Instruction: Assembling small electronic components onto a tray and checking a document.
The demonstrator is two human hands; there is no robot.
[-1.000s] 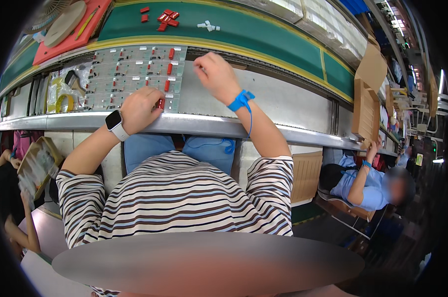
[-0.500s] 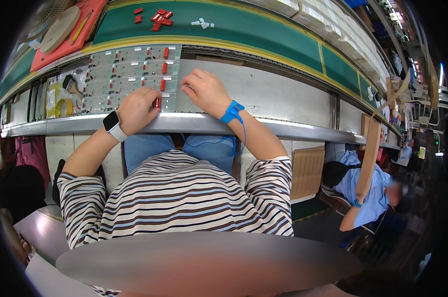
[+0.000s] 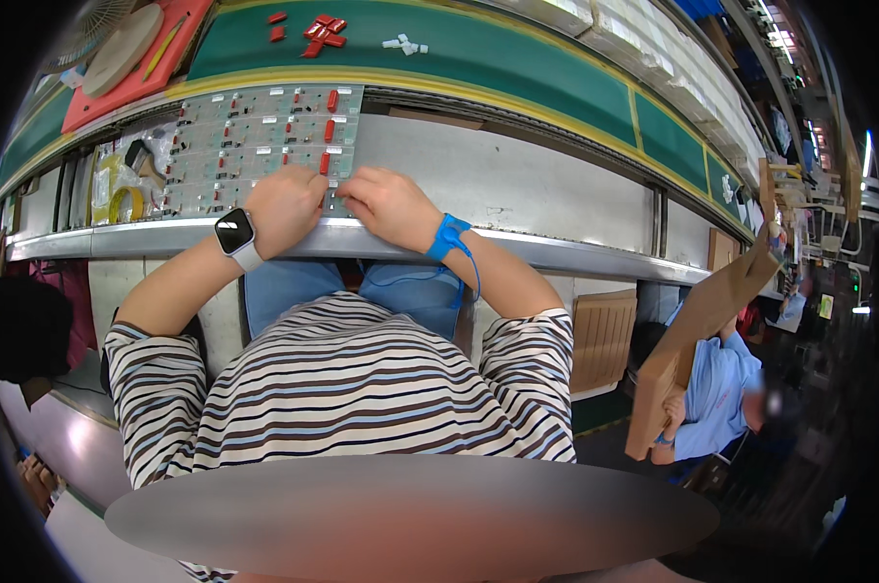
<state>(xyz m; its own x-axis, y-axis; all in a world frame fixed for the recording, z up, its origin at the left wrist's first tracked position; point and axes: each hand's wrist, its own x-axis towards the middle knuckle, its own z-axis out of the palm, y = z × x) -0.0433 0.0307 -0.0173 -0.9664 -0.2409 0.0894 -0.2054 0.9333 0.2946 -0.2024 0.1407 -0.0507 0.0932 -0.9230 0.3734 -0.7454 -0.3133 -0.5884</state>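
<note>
A panel of circuit boards (image 3: 250, 131) lies on the metal work surface in front of me, with small parts standing in rows. Along its right side stand larger red box-shaped components, among them one (image 3: 328, 129) in the middle. My left hand (image 3: 289, 206) is over the panel's near right part, fingers curled and pressed together. Whatever they hold is hidden. Beside it, my right hand (image 3: 391, 204) reaches in at the panel's right edge with thumb and fingers pinched close to the left fingertips. Anything in that pinch is too small or covered to make out.
Beyond the panel runs a green belt (image 3: 517, 92) with loose red components (image 3: 323, 37) and white parts (image 3: 404, 45). At left are a yellow tape roll (image 3: 125, 204) and a red board (image 3: 172, 53). A metal rail (image 3: 575, 255) borders my side. At right, another person handles a cardboard box (image 3: 697, 340).
My right hand has moved left and down to the panel, meeting my left hand. The red component under my left fingers is now covered. The panel shifted slightly. The person's cardboard has swung.
</note>
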